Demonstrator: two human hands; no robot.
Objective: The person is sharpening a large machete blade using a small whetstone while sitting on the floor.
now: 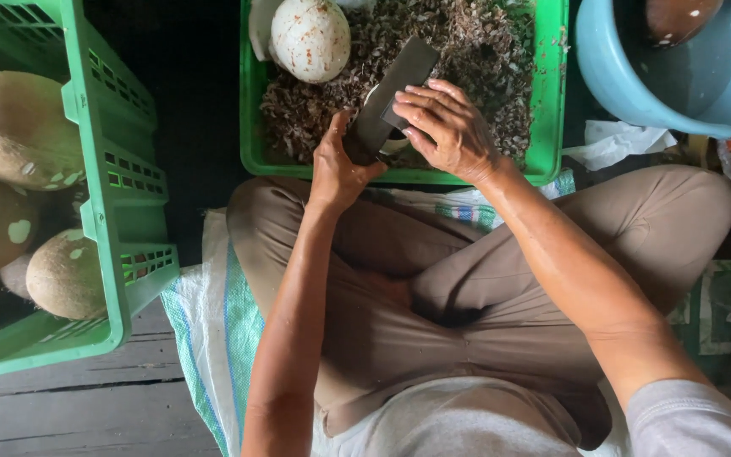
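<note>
I sit cross-legged over a green crate filled with brown husk shavings. My left hand grips the handle end of a broad dark cleaver blade. My right hand lies with its fingers pressed flat on the blade's side. Under the blade a small pale piece of coconut shows, mostly hidden by my hands. A peeled whitish coconut rests on the shavings at the crate's far left.
A second green crate on the left holds several brown husked coconuts. A blue plastic tub stands at the top right with a brown shell inside. A striped woven sack lies under my legs on wooden boards.
</note>
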